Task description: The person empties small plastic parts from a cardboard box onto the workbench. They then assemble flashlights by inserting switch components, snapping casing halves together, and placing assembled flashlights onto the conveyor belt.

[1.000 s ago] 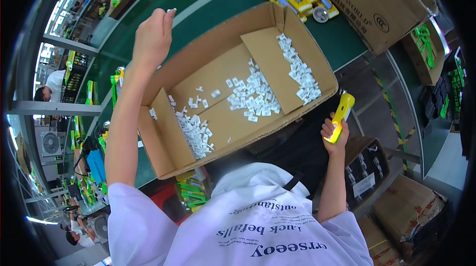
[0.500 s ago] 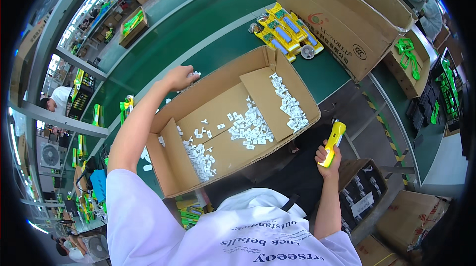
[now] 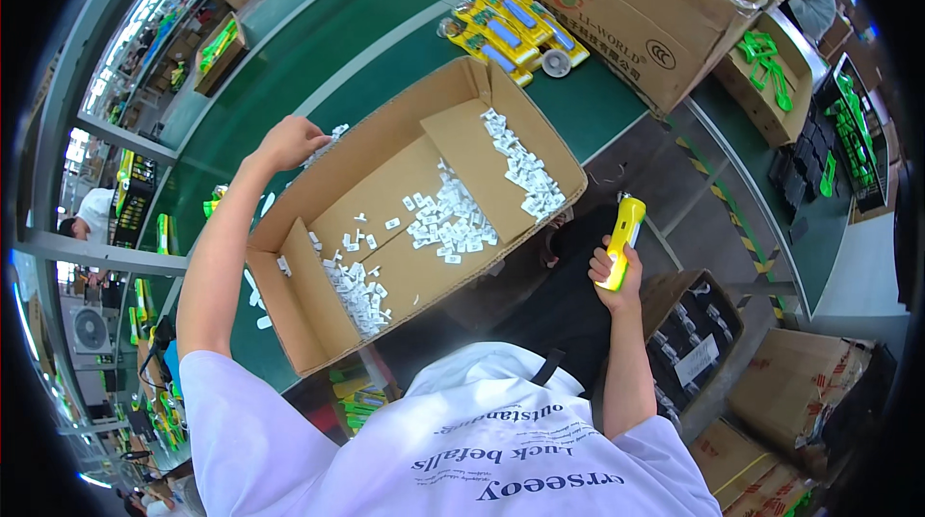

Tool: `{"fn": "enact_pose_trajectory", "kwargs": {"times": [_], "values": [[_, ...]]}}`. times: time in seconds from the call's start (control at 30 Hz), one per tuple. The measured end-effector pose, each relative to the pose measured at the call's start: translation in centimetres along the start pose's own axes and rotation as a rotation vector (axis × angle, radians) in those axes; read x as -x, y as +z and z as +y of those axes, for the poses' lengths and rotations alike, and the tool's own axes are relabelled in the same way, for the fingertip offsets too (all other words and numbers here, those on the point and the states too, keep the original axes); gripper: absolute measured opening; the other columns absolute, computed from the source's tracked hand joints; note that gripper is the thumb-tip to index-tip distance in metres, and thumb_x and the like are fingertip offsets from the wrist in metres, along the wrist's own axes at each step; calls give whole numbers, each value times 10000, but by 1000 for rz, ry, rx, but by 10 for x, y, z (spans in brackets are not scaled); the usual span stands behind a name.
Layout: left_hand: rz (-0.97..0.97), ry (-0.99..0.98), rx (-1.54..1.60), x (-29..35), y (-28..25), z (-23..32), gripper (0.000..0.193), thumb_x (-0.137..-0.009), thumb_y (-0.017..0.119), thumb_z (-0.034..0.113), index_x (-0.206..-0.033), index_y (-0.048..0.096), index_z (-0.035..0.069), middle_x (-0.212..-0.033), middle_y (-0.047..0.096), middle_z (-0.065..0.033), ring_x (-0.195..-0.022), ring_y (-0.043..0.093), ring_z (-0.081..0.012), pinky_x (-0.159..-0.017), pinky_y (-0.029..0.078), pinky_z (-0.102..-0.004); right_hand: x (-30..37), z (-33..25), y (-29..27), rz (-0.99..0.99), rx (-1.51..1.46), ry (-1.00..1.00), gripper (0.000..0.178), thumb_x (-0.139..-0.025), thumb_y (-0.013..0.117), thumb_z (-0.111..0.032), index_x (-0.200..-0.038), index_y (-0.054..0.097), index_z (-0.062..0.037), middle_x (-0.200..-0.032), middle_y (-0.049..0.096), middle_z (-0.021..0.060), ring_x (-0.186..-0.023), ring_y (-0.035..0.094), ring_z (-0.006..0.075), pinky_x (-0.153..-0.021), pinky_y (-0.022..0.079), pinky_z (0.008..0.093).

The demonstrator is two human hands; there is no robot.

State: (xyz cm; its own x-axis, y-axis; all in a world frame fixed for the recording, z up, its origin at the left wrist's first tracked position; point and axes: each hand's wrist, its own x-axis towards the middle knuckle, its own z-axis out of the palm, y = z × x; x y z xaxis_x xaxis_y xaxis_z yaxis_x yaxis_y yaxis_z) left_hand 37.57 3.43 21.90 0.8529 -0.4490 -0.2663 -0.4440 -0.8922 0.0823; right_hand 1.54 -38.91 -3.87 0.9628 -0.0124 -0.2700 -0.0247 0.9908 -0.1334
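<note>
My left hand reaches past the far left side of an open cardboard box. Its fingers are closed together at a heap of small white plastic parts on the green bench; what they pinch is too small to make out. Many more white parts lie loose inside the box, in groups at the left, middle and right. My right hand, to the right of the box, is wrapped round a yellow flashlight. The flashlight is held upright, with something thin and metallic at its upper end.
Beyond the box, several opened yellow flashlights with blue cells lie on the green bench. A large carton stands at the back right. Farther right is a box of green parts. A crate of dark parts sits beside my right forearm.
The view has shifted, so the box and bench sit farther left and higher. My left hand stays by the white parts beyond the box; my right hand still holds the flashlight.
</note>
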Motion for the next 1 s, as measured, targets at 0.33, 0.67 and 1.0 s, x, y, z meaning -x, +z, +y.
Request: {"fn": "enact_pose_trajectory", "kwargs": {"times": [0.33, 0.67, 1.0], "values": [[397, 268, 298, 60, -9, 208, 686, -819, 697, 465, -1245, 524, -43, -1240, 591, -236, -1201, 558, -327, -998, 441, -413, 1, -2, -3, 13, 2, -13, 345, -873, 600, -317, -1082, 508, -59, -666, 391, 20, -538, 369, 124, -495, 322, 273], [276, 326, 73, 28, 62, 261, 1143, -625, 791, 575, -1398, 286, -98, -1471, 275, -345, -1419, 240, -430, -1157, 161, -575, 5, -1, -5, -3, -16, -18, 345, -872, 603, -308, -1086, 507, -56, -671, 400, 23, -549, 375, 124, -501, 339, 274], [383, 432, 391, 28, 78, 264, 743, -760, 755, 379, -1242, 434, -87, -1157, 534, -258, -1109, 511, -414, -985, 401, -462, 3, -1, -5, -30, -27, -3, 353, -861, 615, -302, -1087, 500, -56, -674, 401, 26, -551, 383, 127, -505, 347, 272]]}}
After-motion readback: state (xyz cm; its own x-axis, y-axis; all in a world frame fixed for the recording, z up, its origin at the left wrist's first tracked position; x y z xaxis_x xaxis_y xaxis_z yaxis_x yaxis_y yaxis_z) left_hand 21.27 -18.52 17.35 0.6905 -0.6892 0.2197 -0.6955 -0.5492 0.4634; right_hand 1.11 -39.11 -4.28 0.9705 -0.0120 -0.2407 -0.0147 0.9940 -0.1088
